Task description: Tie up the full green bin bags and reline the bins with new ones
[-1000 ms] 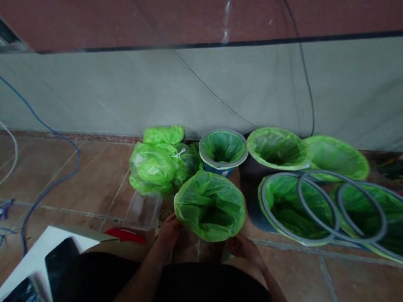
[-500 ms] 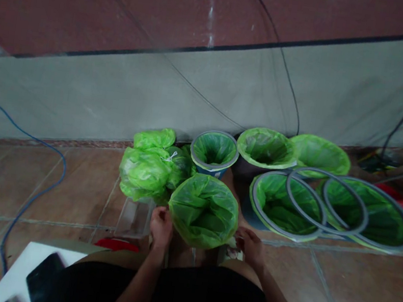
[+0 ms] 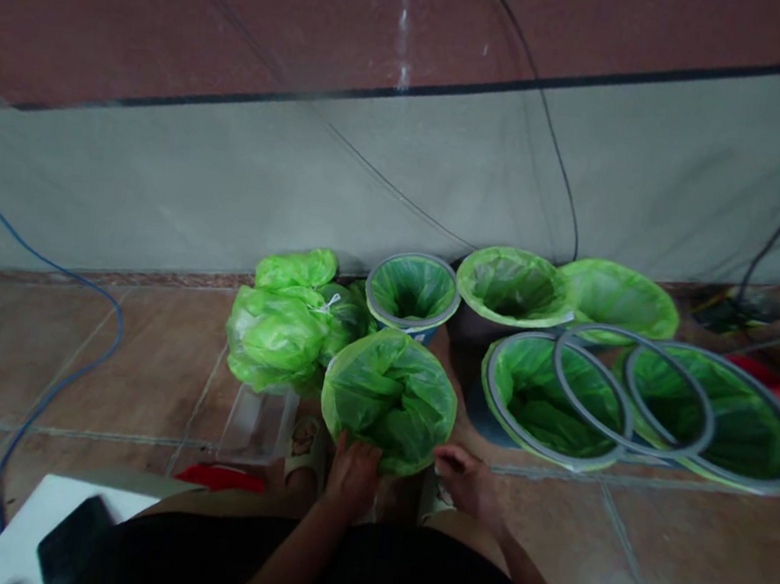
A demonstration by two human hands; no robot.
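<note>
Translucent green bag (image 3: 395, 393), mouth spread round, opening upward, creased inside; near rim under left hand (image 3: 355, 477), side edge by right hand (image 3: 470, 480).

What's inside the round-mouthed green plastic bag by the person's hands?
Inside the green plastic bag, only its crumpled folds show, with the bare left hand at the near rim. The folds cover its bottom; anything beneath cannot be seen.

This seems a plain utility corner; whether in a home or a business cannot be told. Reddish-brown square floor tiles (image 3: 726, 576) meet a maroon-over-grey painted wall (image 3: 232, 180) at twelve o'clock. A loose blue cable (image 3: 57, 266) trails at nine, round green-lined plastic bins (image 3: 490, 418) crowd three to six, and a pale patterned slipper (image 3: 304, 448) shows at seven.
</note>
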